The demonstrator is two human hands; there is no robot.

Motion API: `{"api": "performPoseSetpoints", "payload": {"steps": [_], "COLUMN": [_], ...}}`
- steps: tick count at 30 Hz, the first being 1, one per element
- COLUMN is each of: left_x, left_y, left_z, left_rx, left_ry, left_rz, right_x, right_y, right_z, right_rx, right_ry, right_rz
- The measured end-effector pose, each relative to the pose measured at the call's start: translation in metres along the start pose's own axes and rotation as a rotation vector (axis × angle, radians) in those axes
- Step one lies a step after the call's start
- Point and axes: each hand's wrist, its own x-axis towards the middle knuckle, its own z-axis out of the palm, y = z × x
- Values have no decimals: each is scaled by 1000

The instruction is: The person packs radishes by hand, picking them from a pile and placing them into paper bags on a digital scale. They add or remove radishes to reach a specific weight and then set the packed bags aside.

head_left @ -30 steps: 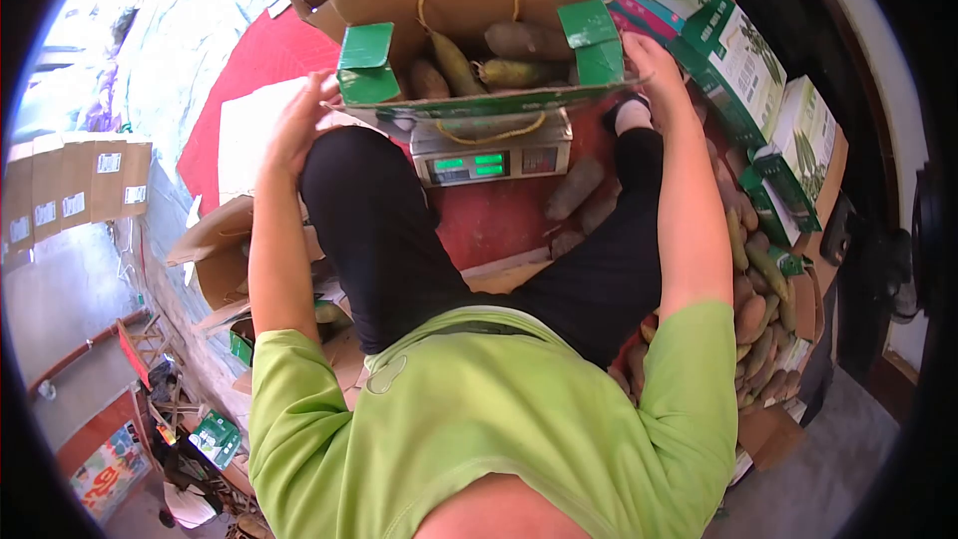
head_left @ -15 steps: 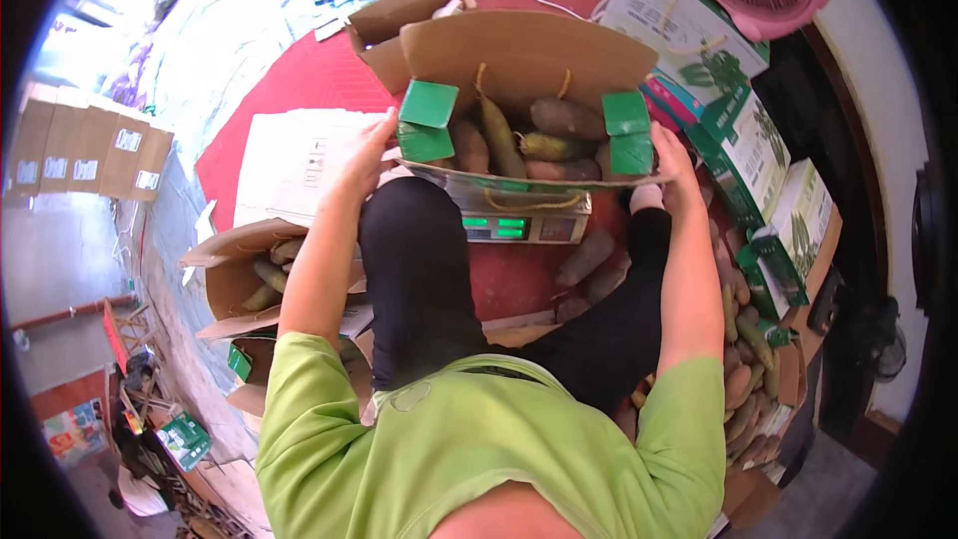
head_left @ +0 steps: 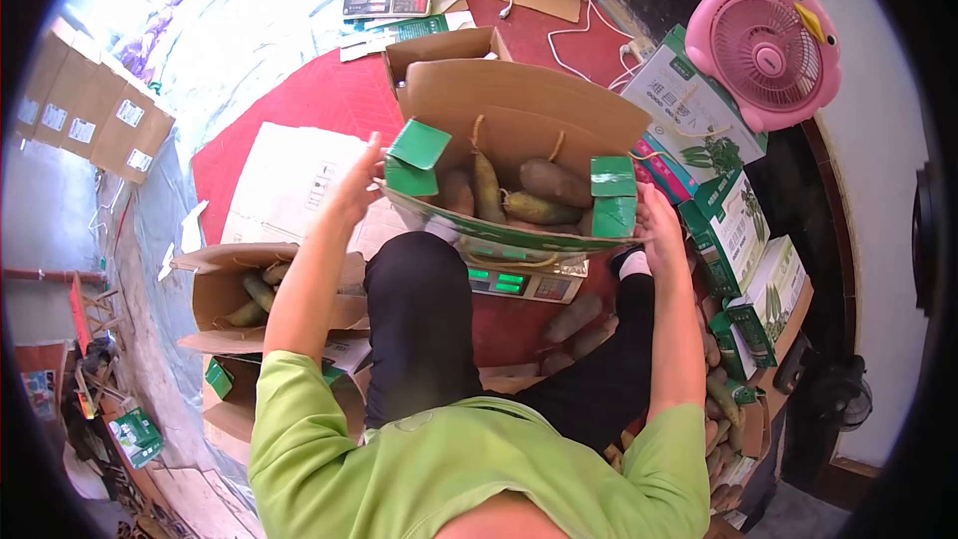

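An open cardboard carton (head_left: 529, 105) with green end flaps stands in front of me, its tall back flap raised. Inside lie several long root vegetables, some green like this radish (head_left: 539, 208), others brownish. Rope handle loops show above them. My left hand (head_left: 357, 180) presses against the carton's left end, fingers at the green flap. At the opposite end, my right hand (head_left: 661, 225) holds the side, fingertips near the other green flap. Beneath the carton is a digital scale (head_left: 514, 284) with lit green displays, its platform hidden.
To my left sits another open carton (head_left: 225, 289) of radishes. Loose roots (head_left: 723, 404) are heaped at my right, below printed boxes (head_left: 738, 230). A pink fan (head_left: 763, 50) stands beyond. Another scale (head_left: 389, 2) rests at the back, near a white cable (head_left: 559, 35).
My head view has shifted, so the surroundings sit differently in the frame. Both hands stay at the carton's ends, and the carton appears slightly tilted and lower in view.
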Motion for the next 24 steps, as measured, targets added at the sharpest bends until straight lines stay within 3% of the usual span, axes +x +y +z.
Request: {"api": "performPoseSetpoints", "payload": {"steps": [1, 5, 7, 12, 13, 15, 18, 21, 23, 24], "left_x": [-2, -16, -29, -51, -54, -59, -45, -42, -20, -21], "left_y": [7, 35, 49, 79, 85, 88, 76, 54, 21, 7], "left_z": [-12, -81, -117, -203, -225, -247, -310, -325, -376, -391], "left_rx": [-11, -70, -76, -10, -19, -65, -51, -54, 127, 132], "left_ry": [102, -3, -33, 170, 128, 271, 298, 283, 327, 456], "left_rz": [3, 47, 98, 183, 166, 166, 140, 97, -46, -93], "right_x": [1, 18, 24, 41, 43, 51, 60, 65, 57, 56], "right_y": [-3, -8, -14, -2, 2, 27, 69, 112, 125, 123], "right_z": [12, 77, 111, 203, 221, 252, 293, 313, 315, 315], "right_rx": [-8, 33, 9, -96, -122, -76, -73, -113, -180, -172], "right_ry": [-52, -190, -255, -398, -425, -490, -553, -731, -705, -727], "right_rz": [-10, -100, -51, -10, 11, 85, 198, 332, 397, 381]}}
